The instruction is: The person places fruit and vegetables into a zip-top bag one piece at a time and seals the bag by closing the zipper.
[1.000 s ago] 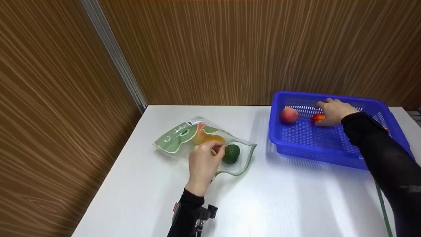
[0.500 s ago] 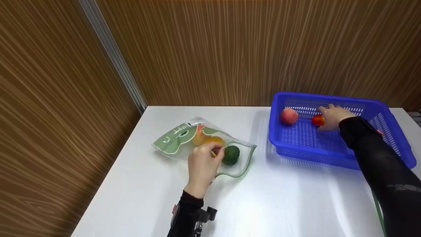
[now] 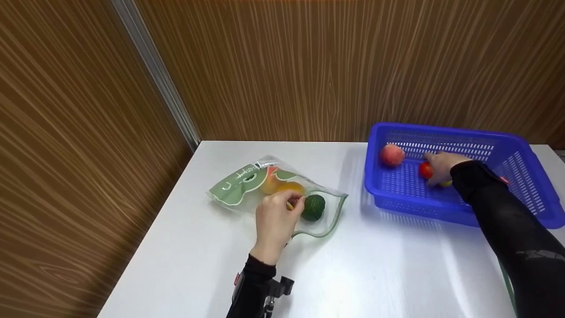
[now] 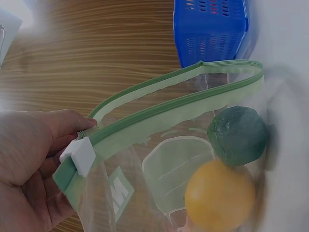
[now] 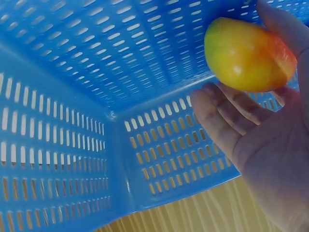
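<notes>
My left hand (image 3: 277, 216) pinches the green-edged mouth of a clear zip bag (image 3: 231, 187) near its white slider (image 4: 79, 157). The mouth stands open in the left wrist view. Inside the bag lie an orange (image 4: 219, 195), a dark green round fruit (image 4: 237, 135) and a yellow-red fruit (image 3: 269, 179). Over in the blue basket (image 3: 419, 201), my right hand (image 3: 443, 167) grips a yellow-red mango (image 5: 246, 55). Its thumb is on one side and its fingers on the other. A pink peach (image 3: 392, 155) rests apart, in the basket's left back corner.
A brown wood-grain panel (image 3: 282, 70) rises behind the white table (image 3: 353, 274), and another stands along the left. The basket walls surround the right hand. A thin green strip (image 3: 506, 282) lies near the right forearm.
My right hand has lowered and come nearer in the basket, closing round the mango, which has shifted slightly. The left hand keeps its pinch on the bag.
</notes>
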A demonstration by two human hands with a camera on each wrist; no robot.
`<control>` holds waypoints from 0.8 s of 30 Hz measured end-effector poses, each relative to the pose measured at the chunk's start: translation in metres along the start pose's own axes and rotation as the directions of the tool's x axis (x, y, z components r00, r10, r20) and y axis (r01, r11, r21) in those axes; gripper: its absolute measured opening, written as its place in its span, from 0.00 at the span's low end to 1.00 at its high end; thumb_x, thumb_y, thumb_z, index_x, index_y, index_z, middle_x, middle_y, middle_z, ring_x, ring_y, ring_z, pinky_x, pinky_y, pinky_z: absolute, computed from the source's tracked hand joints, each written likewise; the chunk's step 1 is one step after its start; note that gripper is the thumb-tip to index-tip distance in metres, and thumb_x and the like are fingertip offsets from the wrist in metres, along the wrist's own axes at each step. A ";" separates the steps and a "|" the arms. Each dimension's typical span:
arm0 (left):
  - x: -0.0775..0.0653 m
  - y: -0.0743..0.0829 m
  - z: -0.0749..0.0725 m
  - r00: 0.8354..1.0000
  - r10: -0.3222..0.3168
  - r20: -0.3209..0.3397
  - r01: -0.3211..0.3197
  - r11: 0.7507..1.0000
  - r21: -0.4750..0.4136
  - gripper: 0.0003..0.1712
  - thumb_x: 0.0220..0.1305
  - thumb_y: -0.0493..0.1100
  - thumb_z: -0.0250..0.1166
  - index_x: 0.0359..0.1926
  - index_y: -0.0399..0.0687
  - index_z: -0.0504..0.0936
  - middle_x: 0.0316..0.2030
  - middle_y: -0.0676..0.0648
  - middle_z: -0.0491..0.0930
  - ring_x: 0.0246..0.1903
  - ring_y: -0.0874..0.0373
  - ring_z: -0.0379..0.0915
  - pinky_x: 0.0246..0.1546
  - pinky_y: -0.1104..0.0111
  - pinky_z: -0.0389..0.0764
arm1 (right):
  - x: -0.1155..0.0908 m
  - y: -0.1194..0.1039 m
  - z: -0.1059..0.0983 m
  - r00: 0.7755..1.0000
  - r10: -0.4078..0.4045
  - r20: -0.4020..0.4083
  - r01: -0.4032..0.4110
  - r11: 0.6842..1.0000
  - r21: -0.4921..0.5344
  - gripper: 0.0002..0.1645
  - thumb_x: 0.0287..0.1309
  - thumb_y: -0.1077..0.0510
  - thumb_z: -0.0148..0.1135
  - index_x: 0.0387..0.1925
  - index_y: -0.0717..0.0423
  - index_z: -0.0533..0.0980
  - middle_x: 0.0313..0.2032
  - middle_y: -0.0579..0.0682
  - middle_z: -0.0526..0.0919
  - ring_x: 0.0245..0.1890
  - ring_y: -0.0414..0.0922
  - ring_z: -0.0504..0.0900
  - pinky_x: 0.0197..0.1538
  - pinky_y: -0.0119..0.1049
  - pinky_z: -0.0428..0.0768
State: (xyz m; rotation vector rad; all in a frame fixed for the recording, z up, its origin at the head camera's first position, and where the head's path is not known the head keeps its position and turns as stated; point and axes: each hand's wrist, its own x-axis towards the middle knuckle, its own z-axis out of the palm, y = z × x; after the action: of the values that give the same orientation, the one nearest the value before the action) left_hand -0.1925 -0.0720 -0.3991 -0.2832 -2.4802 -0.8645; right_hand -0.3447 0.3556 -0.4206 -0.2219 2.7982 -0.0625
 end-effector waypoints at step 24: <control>0.002 0.000 0.004 1.000 0.020 -0.002 -0.020 1.000 0.001 0.05 0.57 0.46 0.66 0.30 0.53 0.87 0.22 0.57 0.83 0.21 0.65 0.76 0.24 0.76 0.69 | -0.012 0.000 -0.006 0.997 -0.062 -0.044 0.064 0.997 0.042 0.38 0.40 0.55 0.67 0.52 0.68 0.62 0.37 0.64 0.80 0.35 0.55 0.78 0.40 0.49 0.76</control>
State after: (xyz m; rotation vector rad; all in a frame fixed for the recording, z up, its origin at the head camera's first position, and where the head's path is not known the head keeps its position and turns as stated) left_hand -0.1957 -0.0693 -0.4008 -0.3064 -2.4716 -0.8553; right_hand -0.3355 0.3577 -0.4106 -0.3014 2.8284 -0.1441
